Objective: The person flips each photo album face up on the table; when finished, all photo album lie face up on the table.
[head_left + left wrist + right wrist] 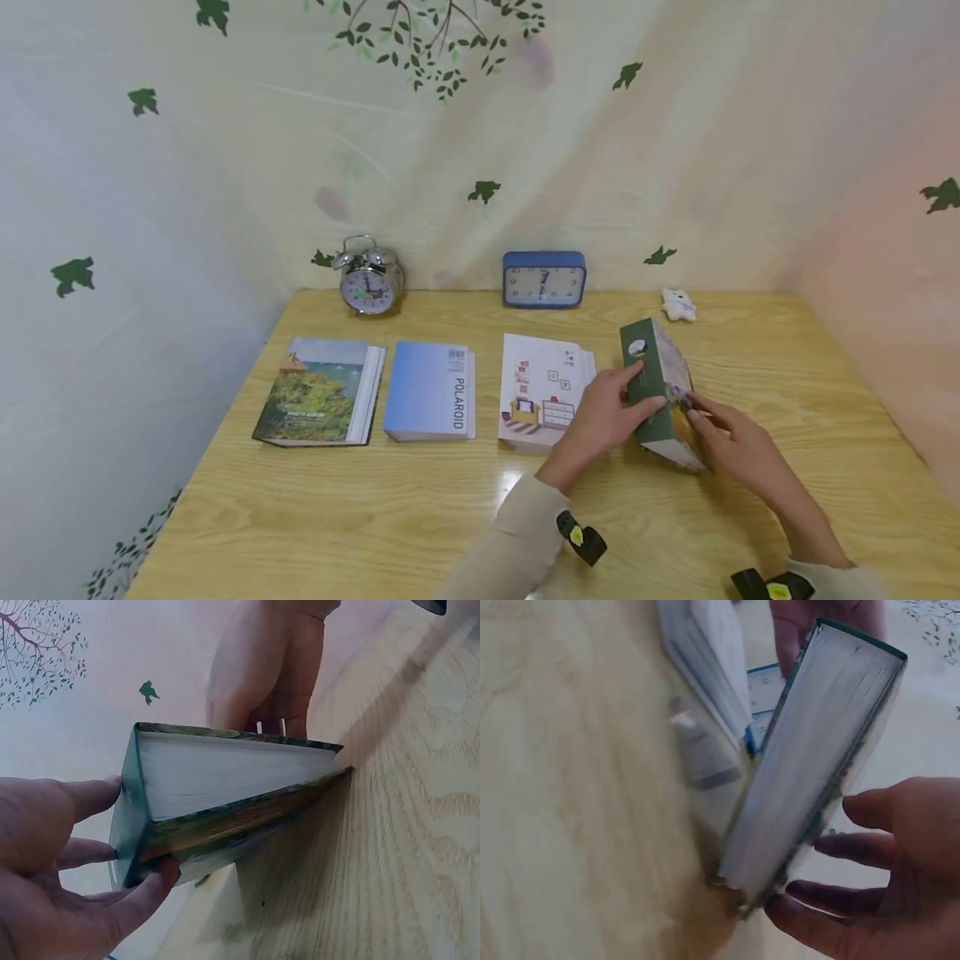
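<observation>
My left hand holds a thick photo album by its dark green spine, tilted up on edge above the table. In the left wrist view, the fingers lie along the green spine and the thumb is against a cover. The right hand touches the picture cover with its fingertips. Seen from the right wrist, those extended fingers rest against one cover, beside the white page block. Just left of the album lies a white album with a drawn room on its cover, partly behind the left hand.
Further left lie a blue POLAROID album and a landscape-covered photo album. Along the back stand a silver twin-bell alarm clock, a blue rectangular clock and a small white bear figure. A printed cloth hangs behind the wooden table.
</observation>
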`<action>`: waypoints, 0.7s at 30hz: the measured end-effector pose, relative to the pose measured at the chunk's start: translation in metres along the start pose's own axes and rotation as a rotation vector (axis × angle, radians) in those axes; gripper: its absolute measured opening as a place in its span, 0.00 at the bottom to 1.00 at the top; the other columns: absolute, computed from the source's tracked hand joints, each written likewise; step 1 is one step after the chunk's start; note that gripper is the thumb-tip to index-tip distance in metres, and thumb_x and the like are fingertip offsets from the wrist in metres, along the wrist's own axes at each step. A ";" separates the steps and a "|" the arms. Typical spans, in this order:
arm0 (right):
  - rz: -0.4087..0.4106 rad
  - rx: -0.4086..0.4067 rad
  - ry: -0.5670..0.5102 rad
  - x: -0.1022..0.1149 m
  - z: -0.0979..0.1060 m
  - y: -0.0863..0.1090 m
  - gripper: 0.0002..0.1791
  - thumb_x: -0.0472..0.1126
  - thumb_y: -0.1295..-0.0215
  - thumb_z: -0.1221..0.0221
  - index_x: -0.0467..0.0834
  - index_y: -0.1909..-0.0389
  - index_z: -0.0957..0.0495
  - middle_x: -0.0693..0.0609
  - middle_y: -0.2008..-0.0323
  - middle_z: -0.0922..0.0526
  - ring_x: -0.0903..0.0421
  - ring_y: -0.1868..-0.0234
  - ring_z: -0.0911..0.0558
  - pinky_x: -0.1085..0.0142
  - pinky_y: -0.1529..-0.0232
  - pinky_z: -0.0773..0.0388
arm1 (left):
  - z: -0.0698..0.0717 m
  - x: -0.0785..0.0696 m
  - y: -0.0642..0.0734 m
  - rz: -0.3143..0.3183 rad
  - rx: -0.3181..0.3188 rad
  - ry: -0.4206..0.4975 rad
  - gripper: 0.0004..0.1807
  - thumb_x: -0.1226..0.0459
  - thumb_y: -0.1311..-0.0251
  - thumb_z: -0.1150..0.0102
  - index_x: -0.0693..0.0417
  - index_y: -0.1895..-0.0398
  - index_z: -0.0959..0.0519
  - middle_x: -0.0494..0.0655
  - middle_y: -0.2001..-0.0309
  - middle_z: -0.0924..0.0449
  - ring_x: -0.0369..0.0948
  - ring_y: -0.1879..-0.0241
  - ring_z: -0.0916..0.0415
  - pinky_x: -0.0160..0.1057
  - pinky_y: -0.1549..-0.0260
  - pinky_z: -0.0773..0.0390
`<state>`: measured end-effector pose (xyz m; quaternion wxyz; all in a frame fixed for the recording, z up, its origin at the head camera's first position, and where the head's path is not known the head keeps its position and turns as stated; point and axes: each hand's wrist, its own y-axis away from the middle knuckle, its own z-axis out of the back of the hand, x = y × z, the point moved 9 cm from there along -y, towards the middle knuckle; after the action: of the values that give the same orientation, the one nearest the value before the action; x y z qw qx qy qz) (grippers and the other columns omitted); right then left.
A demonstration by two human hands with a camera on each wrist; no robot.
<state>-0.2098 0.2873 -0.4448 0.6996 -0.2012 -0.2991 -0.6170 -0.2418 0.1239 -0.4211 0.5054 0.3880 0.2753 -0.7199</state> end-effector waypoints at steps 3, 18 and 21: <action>-0.034 -0.015 0.048 -0.006 -0.002 0.000 0.33 0.54 0.24 0.61 0.34 0.31 0.40 0.26 0.37 0.35 0.26 0.42 0.31 0.34 0.51 0.30 | -0.003 0.006 0.002 0.063 0.015 -0.015 0.34 0.43 0.38 0.45 0.38 0.30 0.36 0.51 0.38 0.32 0.37 0.49 0.29 0.32 0.54 0.25; -0.114 -0.027 0.184 -0.025 0.005 -0.003 0.38 0.57 0.25 0.60 0.28 0.32 0.44 0.17 0.40 0.41 0.20 0.43 0.39 0.29 0.49 0.37 | -0.032 0.014 -0.001 0.063 0.109 -0.072 0.31 0.49 0.30 0.54 0.47 0.27 0.43 0.45 0.32 0.34 0.40 0.34 0.34 0.35 0.40 0.29; -0.132 -0.018 0.192 -0.027 0.004 -0.003 0.39 0.58 0.25 0.60 0.28 0.31 0.45 0.16 0.40 0.42 0.20 0.42 0.40 0.29 0.48 0.38 | -0.035 0.015 -0.001 0.076 0.113 -0.088 0.31 0.49 0.30 0.55 0.46 0.27 0.42 0.42 0.31 0.35 0.38 0.34 0.35 0.34 0.40 0.30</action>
<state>-0.2154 0.3097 -0.4599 0.6810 -0.1272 -0.2376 -0.6808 -0.2356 0.1443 -0.4524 0.5213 0.3941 0.1970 -0.7308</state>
